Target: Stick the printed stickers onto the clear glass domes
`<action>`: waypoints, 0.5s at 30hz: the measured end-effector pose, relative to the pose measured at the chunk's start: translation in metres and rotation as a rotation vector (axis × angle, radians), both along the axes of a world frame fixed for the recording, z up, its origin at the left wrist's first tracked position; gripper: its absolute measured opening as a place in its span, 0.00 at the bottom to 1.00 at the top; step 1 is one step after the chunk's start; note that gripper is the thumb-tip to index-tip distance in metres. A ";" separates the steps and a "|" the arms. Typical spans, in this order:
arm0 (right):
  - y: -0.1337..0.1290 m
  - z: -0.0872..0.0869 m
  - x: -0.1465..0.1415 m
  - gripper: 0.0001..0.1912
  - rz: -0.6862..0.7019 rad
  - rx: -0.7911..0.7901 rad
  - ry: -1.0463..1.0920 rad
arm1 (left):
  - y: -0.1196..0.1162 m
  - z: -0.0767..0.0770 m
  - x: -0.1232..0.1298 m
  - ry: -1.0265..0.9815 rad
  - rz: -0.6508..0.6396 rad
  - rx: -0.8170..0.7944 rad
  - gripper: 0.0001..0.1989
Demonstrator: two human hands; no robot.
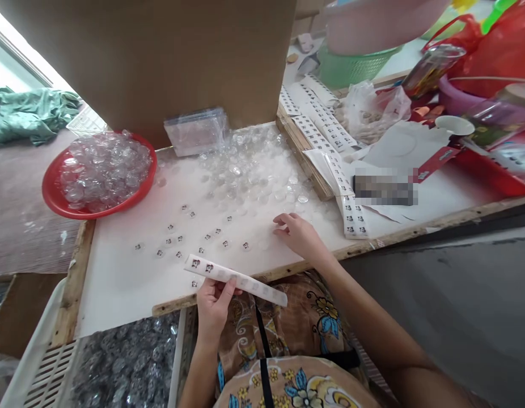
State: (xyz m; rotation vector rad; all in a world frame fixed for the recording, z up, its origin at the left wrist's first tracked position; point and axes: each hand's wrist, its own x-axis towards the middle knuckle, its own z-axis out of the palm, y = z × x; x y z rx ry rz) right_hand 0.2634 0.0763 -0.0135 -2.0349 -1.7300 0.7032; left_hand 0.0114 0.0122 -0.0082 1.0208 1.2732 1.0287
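sticker strip (254,286) pinched in left hand (215,300), right hand (297,232) slightly spread, near clear discs (262,198)

Strip (256,287) was in L hand (215,303), over front edge of table (118,289). R hand (300,235) was to R, over tabletop. Spread discs (218,231) lay mid-table, mostly beyond strip; heap (249,170) lay behind 'em. Pack (197,133) stood behind heap's L side, box (181,62) at its back. Bowl (52,195) w/ pcs (103,170) in it sat at back-L corner. Bar (311,168) ran R of heap; sheets (316,136) lay R of bar, basket (360,67) behind sheets. Crate (50,365) was below table, front L.
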 end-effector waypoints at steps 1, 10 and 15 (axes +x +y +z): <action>-0.004 0.002 0.002 0.10 -0.019 0.006 -0.044 | 0.000 0.000 0.001 -0.001 -0.003 0.001 0.13; -0.014 -0.003 -0.033 0.10 0.316 0.081 -0.121 | 0.005 -0.003 -0.001 -0.013 -0.028 -0.007 0.12; -0.010 -0.009 -0.032 0.07 0.349 0.141 -0.132 | 0.003 -0.001 0.001 -0.019 -0.019 -0.001 0.11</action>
